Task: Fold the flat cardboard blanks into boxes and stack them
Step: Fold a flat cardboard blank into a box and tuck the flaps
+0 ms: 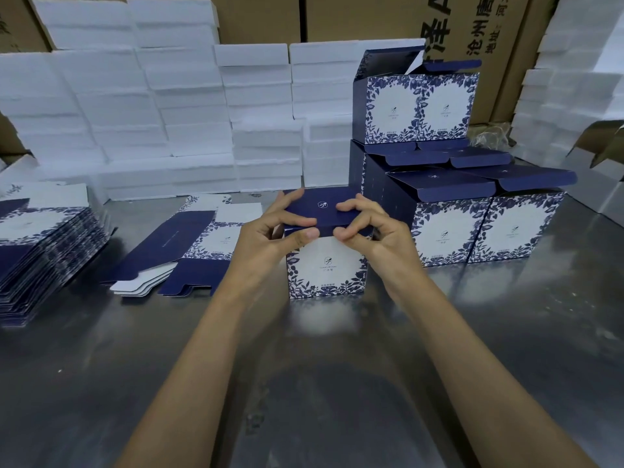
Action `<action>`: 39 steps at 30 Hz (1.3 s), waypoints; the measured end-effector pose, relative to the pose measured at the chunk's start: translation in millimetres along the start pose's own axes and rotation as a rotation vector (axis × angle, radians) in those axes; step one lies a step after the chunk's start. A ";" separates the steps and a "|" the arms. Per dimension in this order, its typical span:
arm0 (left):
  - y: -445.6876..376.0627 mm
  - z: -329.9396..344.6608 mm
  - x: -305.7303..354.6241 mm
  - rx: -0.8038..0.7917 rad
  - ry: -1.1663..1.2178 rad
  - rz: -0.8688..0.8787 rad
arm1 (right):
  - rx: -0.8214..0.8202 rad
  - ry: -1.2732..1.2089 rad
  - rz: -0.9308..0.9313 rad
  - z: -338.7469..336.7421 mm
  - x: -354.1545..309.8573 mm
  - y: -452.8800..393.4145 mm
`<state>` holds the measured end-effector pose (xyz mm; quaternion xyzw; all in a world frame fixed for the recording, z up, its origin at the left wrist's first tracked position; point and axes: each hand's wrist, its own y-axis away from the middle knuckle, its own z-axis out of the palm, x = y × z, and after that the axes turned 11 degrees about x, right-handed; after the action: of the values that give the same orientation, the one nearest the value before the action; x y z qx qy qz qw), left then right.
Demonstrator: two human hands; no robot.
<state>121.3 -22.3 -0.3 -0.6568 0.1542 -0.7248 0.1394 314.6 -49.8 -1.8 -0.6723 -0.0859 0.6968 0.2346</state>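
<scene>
Far left: tall slanted stack of flat blanks (44, 244), blue and white, sitting on the shiny metal table (506, 332). Just right of that, a few loose blanks (189, 251) spread flat, white tabs poking out at the near edge. Behind all of it, a wall of white foam blocks (152, 113) piled high, brown cartons (472, 25) behind those. Dead centre: one folded box (326, 265) standing upright on the table, floral white face toward the camera, dark blue lid flap (320, 211) bent over the top. Left hand (273, 238) gripping the left end of that flap, thumb curled against the front fold, fingers curled over the top. Right hand (374, 231) doing the same on the right end, thumb and curled fingertips pinching the flap's front edge. Further right, touching each other: finished boxes (479, 228) in a row, lids half open, more behind them, and one top box (415, 106) perched above with its lid flipped up. Far right edge: more foam (574, 79) and an open brown carton (604, 140), partly cut off.
</scene>
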 end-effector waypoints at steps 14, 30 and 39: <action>2.0 -14.9 0.8 -0.035 0.056 -0.018 | -0.066 0.019 0.014 -15.5 -5.4 -4.8; 9.0 -8.4 -1.4 0.004 0.088 -0.092 | 0.102 -0.001 -0.006 6.6 20.5 18.3; 12.2 -4.3 -27.3 0.001 -0.180 -0.174 | 0.192 0.246 0.202 9.8 36.6 27.2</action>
<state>119.8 -22.2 -30.5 -0.7302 0.0832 -0.6722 0.0895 299.8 -55.5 -45.7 -0.7321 0.0784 0.6345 0.2352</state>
